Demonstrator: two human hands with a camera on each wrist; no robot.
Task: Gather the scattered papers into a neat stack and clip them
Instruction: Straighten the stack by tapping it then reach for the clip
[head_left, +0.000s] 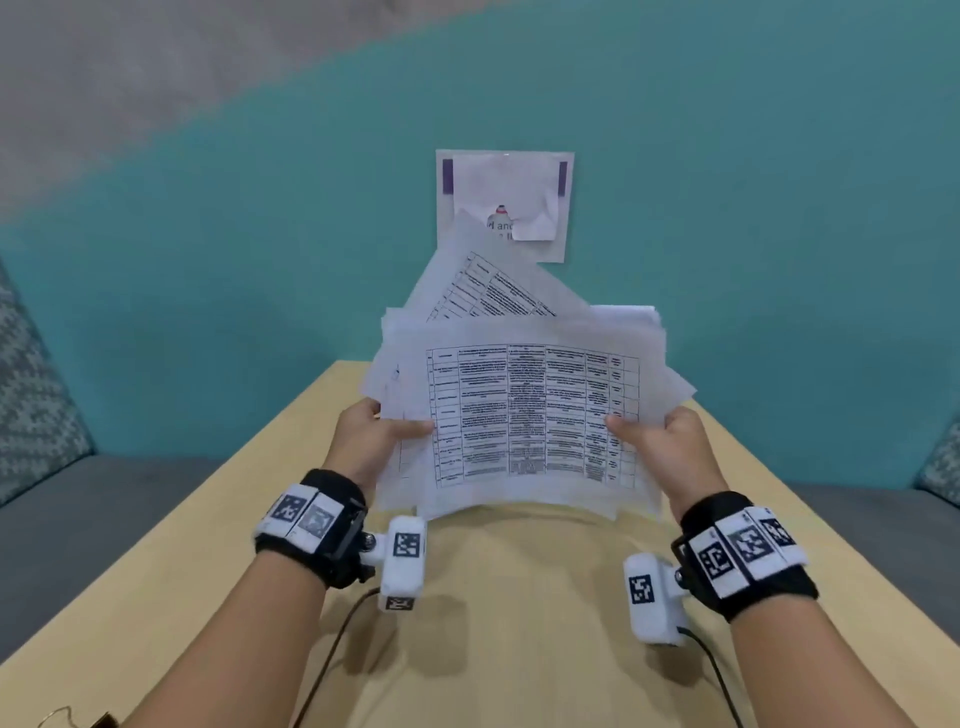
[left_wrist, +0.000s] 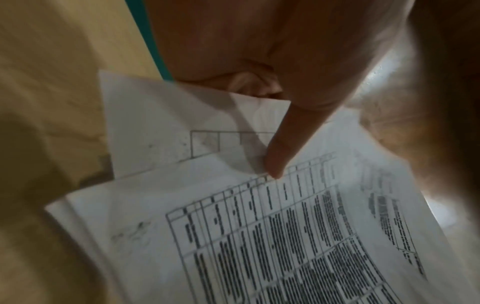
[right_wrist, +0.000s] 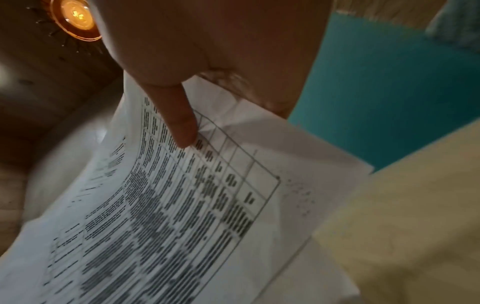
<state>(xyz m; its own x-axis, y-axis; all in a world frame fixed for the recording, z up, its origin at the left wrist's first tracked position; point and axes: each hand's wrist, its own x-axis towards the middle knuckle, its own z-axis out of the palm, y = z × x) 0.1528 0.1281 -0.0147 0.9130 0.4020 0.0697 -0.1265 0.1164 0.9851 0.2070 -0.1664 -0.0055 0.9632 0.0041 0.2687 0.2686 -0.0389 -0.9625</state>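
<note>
A bundle of white papers (head_left: 524, 410) printed with tables is held up above the tan table (head_left: 519, 623), its sheets fanned and uneven at the top. My left hand (head_left: 374, 436) grips the bundle's left edge, thumb on the front sheet. My right hand (head_left: 665, 441) grips the right edge the same way. The left wrist view shows the thumb pressing the papers (left_wrist: 233, 226); the right wrist view shows the other thumb on the papers (right_wrist: 182, 205). At the bottom left edge of the table lies a small metal object (head_left: 78, 719), possibly a clip.
On the teal wall (head_left: 753, 208) behind the table hangs a white notice (head_left: 506, 202). Grey seats (head_left: 104, 499) flank the table on both sides. Camera cables (head_left: 332, 654) run along the tabletop under my wrists.
</note>
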